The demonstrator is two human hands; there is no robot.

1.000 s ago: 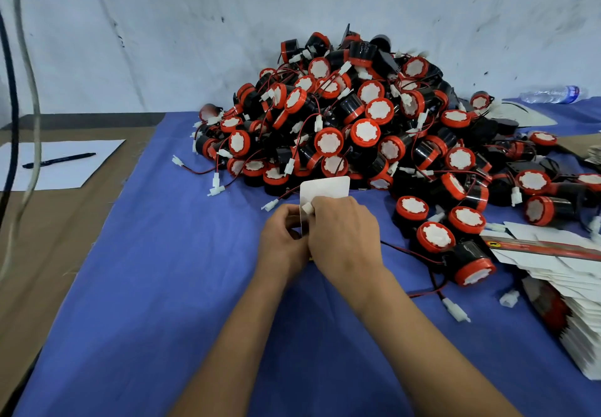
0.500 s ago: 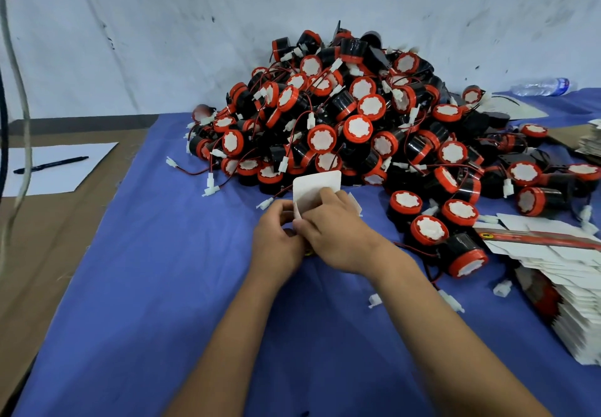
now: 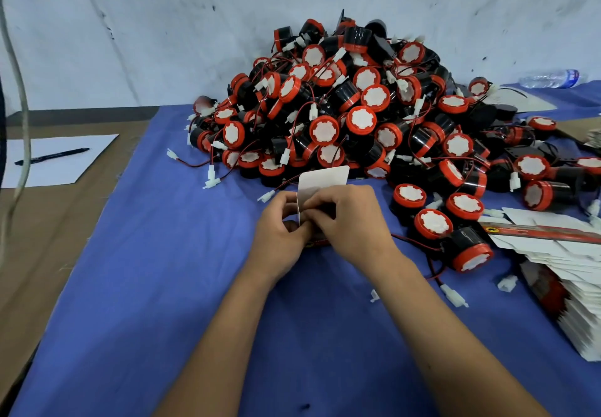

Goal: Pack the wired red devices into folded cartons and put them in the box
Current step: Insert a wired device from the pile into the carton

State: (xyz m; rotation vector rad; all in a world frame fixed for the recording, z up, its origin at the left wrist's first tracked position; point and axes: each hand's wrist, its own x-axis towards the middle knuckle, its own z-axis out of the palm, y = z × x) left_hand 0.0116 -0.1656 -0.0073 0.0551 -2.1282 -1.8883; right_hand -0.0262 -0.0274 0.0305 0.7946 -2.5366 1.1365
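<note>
Now shifting right hand (image 3: 349, 221) lower over carton (image 3: 322, 180), both hands' fingers pinching it, left hand (image 3: 279, 234) steadying, seemingly mid-fold, heap of devices (image 3: 357, 117) remaining unpacked.

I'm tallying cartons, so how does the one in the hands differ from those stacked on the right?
The held carton stands upright, gripped by both hands, flap raised; the stacked cartons lie flat and untouched. It is single; they are many. Both are white card with red print.
</note>
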